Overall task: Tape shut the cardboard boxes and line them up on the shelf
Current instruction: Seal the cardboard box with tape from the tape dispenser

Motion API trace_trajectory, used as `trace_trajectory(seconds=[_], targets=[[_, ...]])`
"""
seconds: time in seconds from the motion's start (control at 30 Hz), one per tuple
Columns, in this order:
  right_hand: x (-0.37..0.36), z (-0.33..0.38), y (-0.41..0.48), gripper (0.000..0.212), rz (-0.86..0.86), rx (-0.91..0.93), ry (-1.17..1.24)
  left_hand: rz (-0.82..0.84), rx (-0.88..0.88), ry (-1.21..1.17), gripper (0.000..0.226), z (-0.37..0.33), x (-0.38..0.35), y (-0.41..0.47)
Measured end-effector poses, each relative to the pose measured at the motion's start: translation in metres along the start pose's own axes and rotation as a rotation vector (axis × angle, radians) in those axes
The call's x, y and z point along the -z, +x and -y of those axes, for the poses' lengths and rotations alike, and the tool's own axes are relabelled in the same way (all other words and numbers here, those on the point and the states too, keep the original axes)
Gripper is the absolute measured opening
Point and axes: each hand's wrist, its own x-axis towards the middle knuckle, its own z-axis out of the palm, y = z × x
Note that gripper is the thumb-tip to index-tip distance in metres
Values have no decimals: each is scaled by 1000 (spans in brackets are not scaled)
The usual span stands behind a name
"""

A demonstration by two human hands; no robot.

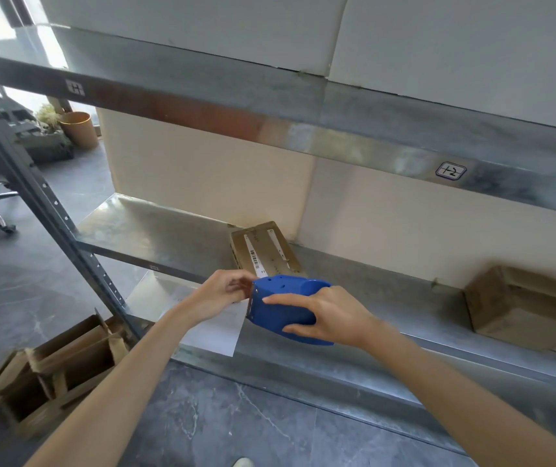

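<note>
Flat labelled cardboard box [264, 249] lies on metal shelf [155, 227].

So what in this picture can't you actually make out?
Head view only:
- tape: the left hand curls its fingers at the blue tape dispenser's toothed edge, hiding whether they pinch any tape.
- small box on the shelf: its near end is hidden behind the dispenser, which the right hand holds; its barcode label is too small to read.
- box at right: blurred and cut by the frame edge, so taped or not is unclear.
</note>
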Motion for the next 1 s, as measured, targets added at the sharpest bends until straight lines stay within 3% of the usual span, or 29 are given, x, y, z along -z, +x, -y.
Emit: trace_trajectory(seconds=[0.27,0.47,0.67,1.0], targets=[[9,7,-9,52,-52,20,-2,4,-49,59,37,-11,-13,2],[14,10,-16,53,-46,68,-23,-2,53,-127,26,-17,-22,6],[9,6,-19,52,-6,39,-35,-17,43,-38,27,-17,-25,6],[0,-1,-20,58,60,-55,161,-127,79,8,24,-9,-26,5]])
